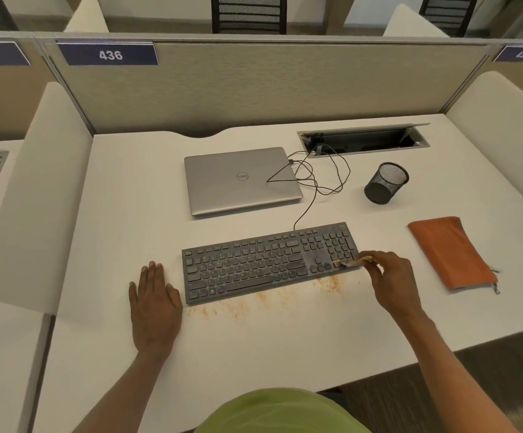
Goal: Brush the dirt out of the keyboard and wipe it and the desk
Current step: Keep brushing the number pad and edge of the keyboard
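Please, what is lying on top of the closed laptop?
Only a thin black cable lies there, looping over the right part of the laptop. The rest of its top shows nothing else. Whatever is under the laptop is covered and cannot be seen.

436 on partition sign (109, 54), Dell on laptop (241, 179)

The person wears a lime-green top (282, 412), at the frame's bottom centre, leaving the left forearm (123, 392) and right forearm (447, 367) bare.
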`<state>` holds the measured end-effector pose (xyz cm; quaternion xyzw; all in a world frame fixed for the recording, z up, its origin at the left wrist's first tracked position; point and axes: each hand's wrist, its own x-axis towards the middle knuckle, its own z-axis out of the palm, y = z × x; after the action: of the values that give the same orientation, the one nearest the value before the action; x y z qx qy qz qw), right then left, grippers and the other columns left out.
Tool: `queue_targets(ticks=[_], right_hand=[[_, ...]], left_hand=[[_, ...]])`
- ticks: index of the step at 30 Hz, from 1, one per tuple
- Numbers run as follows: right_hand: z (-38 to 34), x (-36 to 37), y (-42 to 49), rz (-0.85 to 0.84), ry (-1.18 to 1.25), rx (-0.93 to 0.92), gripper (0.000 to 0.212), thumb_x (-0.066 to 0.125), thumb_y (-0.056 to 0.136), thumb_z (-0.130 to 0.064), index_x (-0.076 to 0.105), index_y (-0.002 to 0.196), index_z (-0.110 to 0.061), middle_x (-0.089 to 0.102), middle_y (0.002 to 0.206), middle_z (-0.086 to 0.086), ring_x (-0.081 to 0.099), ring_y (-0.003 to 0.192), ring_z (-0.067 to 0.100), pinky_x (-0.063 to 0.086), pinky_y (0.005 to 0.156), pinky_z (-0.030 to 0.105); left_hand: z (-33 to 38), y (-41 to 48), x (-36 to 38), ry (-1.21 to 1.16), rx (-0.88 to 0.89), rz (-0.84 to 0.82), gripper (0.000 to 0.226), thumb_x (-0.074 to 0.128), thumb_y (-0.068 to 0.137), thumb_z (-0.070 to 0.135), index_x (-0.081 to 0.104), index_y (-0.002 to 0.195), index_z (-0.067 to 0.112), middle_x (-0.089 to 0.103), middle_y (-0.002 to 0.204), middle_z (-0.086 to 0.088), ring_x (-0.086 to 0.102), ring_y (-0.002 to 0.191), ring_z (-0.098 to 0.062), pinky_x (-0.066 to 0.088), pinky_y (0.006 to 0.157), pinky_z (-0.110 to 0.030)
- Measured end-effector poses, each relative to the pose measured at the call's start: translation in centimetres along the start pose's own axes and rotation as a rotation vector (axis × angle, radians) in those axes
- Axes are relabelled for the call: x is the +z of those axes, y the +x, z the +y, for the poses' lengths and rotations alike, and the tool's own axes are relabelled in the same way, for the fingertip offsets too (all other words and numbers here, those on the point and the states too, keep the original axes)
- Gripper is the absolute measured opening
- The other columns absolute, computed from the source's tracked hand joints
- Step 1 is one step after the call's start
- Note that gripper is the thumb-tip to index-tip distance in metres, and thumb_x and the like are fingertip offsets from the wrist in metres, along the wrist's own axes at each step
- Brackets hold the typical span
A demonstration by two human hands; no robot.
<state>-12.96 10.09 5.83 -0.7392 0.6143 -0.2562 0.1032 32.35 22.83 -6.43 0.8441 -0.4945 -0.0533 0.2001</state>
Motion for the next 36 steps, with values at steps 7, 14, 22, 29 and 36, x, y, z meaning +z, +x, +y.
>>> queue_targets(ticks=[7,14,22,29,36], right_hand=[[-0.2,0.0,0.8,0.036,0.046,0.124,0.019,0.068,0.095,-0.010,0.077,0.107,-0.022,0.076,0.100,0.003,0.068,0.087,0.023,0.056,0.082,0.043],[-0.7,0.2,0.7,-0.060,0.053,0.193,0.020,0.062,0.097,-0.005,0.071,0.090,-0.022,0.075,0.094,-0.006,0.066,0.079,0.018,0.049,0.066,0.026],[-1.8,0.6,1.8,-0.018,0.090,0.262,0.016,0.061,0.099,-0.009,0.073,0.098,-0.019,0.074,0.095,-0.003,0.065,0.081,0.018,0.043,0.064,0.016],[-1.8,0.3,1.0,-0.064,0.059,0.287,0.021,0.056,0.100,-0.008,0.067,0.089,-0.023,0.071,0.087,-0.005,0.063,0.074,0.018,0.046,0.062,0.032],[-3.1,0.2,2.0,0.059,0.161,0.293,0.015,0.061,0.100,-0.009,0.074,0.099,-0.016,0.071,0.091,-0.005,0.064,0.078,0.014,0.040,0.067,0.002]], left_hand=[[0.2,0.0,0.0,-0.006,-0.001,0.022,0.061,0.029,0.103,0.026,0.042,0.156,0.000,0.041,0.164,-0.015,0.032,0.156,-0.027,0.017,0.130,-0.051],[0.3,0.0,-0.2,0.002,-0.010,0.019,0.061,0.030,0.102,0.025,0.042,0.156,0.000,0.040,0.164,-0.014,0.032,0.156,-0.026,0.016,0.130,-0.050],[0.2,0.0,-0.1,-0.005,-0.014,0.016,0.061,0.030,0.102,0.025,0.042,0.157,0.001,0.040,0.165,-0.013,0.030,0.157,-0.025,0.016,0.130,-0.051],[0.1,0.1,0.1,0.000,-0.010,0.022,0.060,0.030,0.102,0.024,0.042,0.156,0.001,0.040,0.164,-0.014,0.031,0.156,-0.025,0.017,0.130,-0.052],[0.2,0.0,0.0,0.007,-0.011,0.015,0.060,0.030,0.103,0.025,0.041,0.157,0.002,0.039,0.165,-0.013,0.030,0.157,-0.024,0.017,0.130,-0.051]])
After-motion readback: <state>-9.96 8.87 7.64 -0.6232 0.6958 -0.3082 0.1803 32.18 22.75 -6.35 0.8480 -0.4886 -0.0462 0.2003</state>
